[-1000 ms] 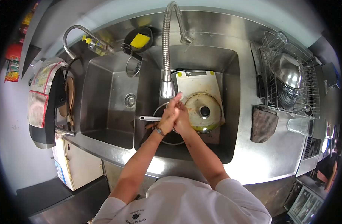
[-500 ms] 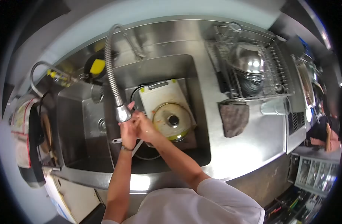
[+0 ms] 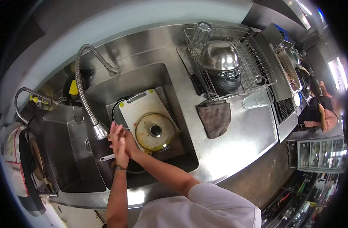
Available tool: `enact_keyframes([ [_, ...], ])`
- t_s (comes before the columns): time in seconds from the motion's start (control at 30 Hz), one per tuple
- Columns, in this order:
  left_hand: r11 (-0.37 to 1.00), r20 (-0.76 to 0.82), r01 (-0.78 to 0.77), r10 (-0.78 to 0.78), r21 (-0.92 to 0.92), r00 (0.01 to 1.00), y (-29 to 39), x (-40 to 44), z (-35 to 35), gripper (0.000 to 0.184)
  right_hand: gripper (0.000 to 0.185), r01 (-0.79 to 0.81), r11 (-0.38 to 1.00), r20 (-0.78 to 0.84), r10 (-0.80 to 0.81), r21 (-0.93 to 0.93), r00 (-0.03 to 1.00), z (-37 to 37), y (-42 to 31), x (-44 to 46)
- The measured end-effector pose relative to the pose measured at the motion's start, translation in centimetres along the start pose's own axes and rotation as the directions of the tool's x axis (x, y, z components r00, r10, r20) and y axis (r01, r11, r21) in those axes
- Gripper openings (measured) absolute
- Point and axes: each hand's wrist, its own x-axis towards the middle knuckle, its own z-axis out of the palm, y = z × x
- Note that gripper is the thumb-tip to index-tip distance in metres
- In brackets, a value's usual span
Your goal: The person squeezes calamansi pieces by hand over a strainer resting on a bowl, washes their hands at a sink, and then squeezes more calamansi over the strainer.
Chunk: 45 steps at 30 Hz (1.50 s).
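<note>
My left hand [image 3: 120,146], with a dark band at its wrist, and my right hand [image 3: 130,144] press against each other palm to palm over the sink [image 3: 183,148]. Their fingers are stretched out, and no object shows between them. Just left of the fingertips hangs the metal spray head [image 3: 100,131] of the spring faucet, apart from my hands. Beside my right hand, a stained glass lid [image 3: 145,138] with a black knob rests on a white cutting board [image 3: 138,108]. A light-coloured handle [image 3: 106,157] sticks out to the left below my hands.
A second basin [image 3: 67,152] lies to the left. On the right counter are a brown cloth [image 3: 214,118], a clear pitcher [image 3: 255,100] and a wire dish rack [image 3: 253,64] holding a metal bowl [image 3: 219,56]. A person [image 3: 322,112] stands at the far right.
My hands have moved out from under the spray head to its right, with fingers now straighter. The view has turned and shifted right, showing more of the other person.
</note>
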Motion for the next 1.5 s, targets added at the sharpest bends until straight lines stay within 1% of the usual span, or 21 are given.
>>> enact_keyframes([
  [0.07, 0.834, 0.105, -0.122, 0.077, 0.538, 0.992, 0.7, 0.0, 0.5, 0.042, 0.022, 0.378, 0.829, 0.252, -0.295, -0.412, 0.922, -3.0, 2.0, 2.5],
  [0.1, 0.797, 0.124, -0.147, 0.091, 0.586, 0.988, 0.8, 0.2, 0.3, 0.039, 0.029, 0.668, 0.323, 0.418, -0.579, -0.671, 0.7, -3.3, 1.7, 3.0],
  [0.2, 0.642, 0.199, -0.215, 0.099, 0.736, 0.975, 1.4, 0.0, 0.8, 0.052, 0.034, 0.546, 0.606, 0.273, -0.487, -0.578, 0.83, -2.8, 1.3, 4.1],
  [0.23, 0.545, 0.267, -0.315, 0.167, 0.777, 0.949, 1.7, -0.2, 1.6, 0.043, 0.038, 0.291, 0.915, 0.134, -0.263, -0.278, 0.955, -3.7, 2.1, 5.0],
  [0.33, 0.671, 0.276, -0.246, 0.063, 0.699, 0.959, 0.8, 0.6, 0.0, 0.047, 0.037, 0.067, 0.985, 0.306, -0.015, -0.159, 0.952, -2.1, 0.2, 1.8],
  [0.4, 0.743, 0.203, -0.197, 0.083, 0.64, 0.976, 0.0, 0.7, -1.2, 0.044, 0.038, 0.053, 0.994, 0.222, -0.031, -0.094, 0.975, -1.8, 1.7, 0.9],
  [0.47, 0.975, 0.137, 0.113, -0.141, 0.192, 0.98, -2.2, 0.6, -2.4, 0.041, 0.039, 0.055, 0.998, 0.027, -0.056, 0.025, 0.998, -2.0, 3.7, 0.1],
  [0.5, 0.929, 0.2, -0.027, -0.051, 0.369, 0.978, -3.5, 0.2, -2.9, 0.042, 0.042, 0.212, 0.944, 0.169, -0.172, -0.252, 0.97, -4.8, 5.3, 1.2],
  [0.53, 0.899, 0.239, -0.029, -0.085, 0.436, 0.967, -3.7, -0.1, -2.9, 0.043, 0.042, 0.202, 0.949, 0.188, -0.158, -0.242, 0.969, -5.3, 5.4, 1.7],
  [0.63, 0.889, 0.184, -0.11, 0.03, 0.444, 0.983, -2.5, -0.3, -1.5, 0.043, 0.039, 0.456, 0.26, 0.364, -0.333, -0.851, 0.87, -6.3, 4.7, 2.2],
  [0.77, 0.807, 0.122, -0.083, 0.013, 0.585, 0.992, -2.0, -0.5, -1.2, 0.039, 0.03, 0.388, 0.618, 0.275, -0.273, -0.684, 0.922, -6.3, 3.4, 2.5],
  [0.83, 0.655, 0.121, -0.12, 0.043, 0.746, 0.992, -1.6, -0.6, -1.0, 0.04, 0.024, 0.691, 0.169, 0.45, -0.646, -0.703, 0.617, -4.4, 1.3, 2.0],
  [0.93, 0.696, 0.123, -0.074, -0.02, 0.714, 0.992, -1.6, -0.6, -1.5, 0.041, 0.021, 0.585, -0.002, 0.551, -0.34, -0.811, 0.762, -4.8, -0.7, 3.3],
  [0.97, 0.81, 0.067, 0.134, -0.209, 0.571, 0.976, -1.5, -0.3, -2.2, 0.042, 0.021, 0.589, 0.005, 0.554, -0.334, -0.808, 0.763, -4.6, -0.2, 3.2],
  [1.0, 0.807, 0.057, 0.141, -0.211, 0.574, 0.976, -1.9, -0.2, -2.4, 0.042, 0.023, 0.502, 0.301, 0.398, -0.345, -0.811, 0.85, -4.4, 0.6, 2.9],
  [1.07, 0.973, 0.02, 0.226, -0.227, 0.05, 0.974, -2.6, 0.2, -2.5, 0.045, 0.032, 0.217, 0.788, 0.087, -0.206, -0.575, 0.975, -3.9, 2.5, 2.1],
  [1.1, 0.954, 0.021, 0.284, -0.287, 0.094, 0.958, -2.3, 0.4, -2.7, 0.047, 0.033, 0.248, 0.892, 0.166, -0.198, -0.378, 0.966, -3.7, 4.2, 1.4],
  [1.2, 0.958, 0.059, 0.286, -0.286, 0.007, 0.956, -2.9, 0.5, -2.3, 0.046, 0.042, 0.059, 0.979, 0.202, -0.019, -0.193, 0.979, -6.4, 4.1, 2.3],
  [1.23, 0.952, 0.176, -0.036, -0.018, 0.303, 0.984, -3.7, 0.2, -1.8, 0.047, 0.046, -0.04, 0.994, 0.228, 0.061, -0.099, 0.972, -7.1, 4.2, 2.5],
  [1.27, 0.952, 0.174, -0.034, -0.02, 0.305, 0.985, -3.0, 0.3, -1.2, 0.047, 0.046, -0.042, 0.994, 0.228, 0.064, -0.098, 0.972, -7.0, 4.3, 2.5],
  [1.5, 0.597, 0.209, -0.125, -0.073, 0.792, 0.975, -1.2, 0.0, -0.7, 0.046, 0.028, 0.321, 0.941, 0.22, -0.293, -0.105, 0.931, -3.9, 2.0, 0.6],
])
